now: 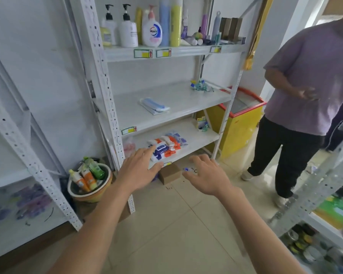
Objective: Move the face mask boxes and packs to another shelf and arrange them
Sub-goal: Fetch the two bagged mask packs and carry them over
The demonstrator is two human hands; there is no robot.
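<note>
Toiletries, a bowl of tubes, a freezer and a bystander around the white rack

Pump bottles point(128, 28) and tall spray cans point(170, 20) crowd the top shelf point(186, 51), which carries yellow price labels point(143, 53) on its edge. On the tiled floor point(176, 224) left of the rack stands a bowl point(89, 186) holding orange and green tubes point(87, 175). A small cardboard box point(169, 174) sits under the lowest shelf. Behind the rack is a yellow chest freezer point(240, 119) with a red rim. A person in a lilac shirt point(313, 76) stands at right.
</note>
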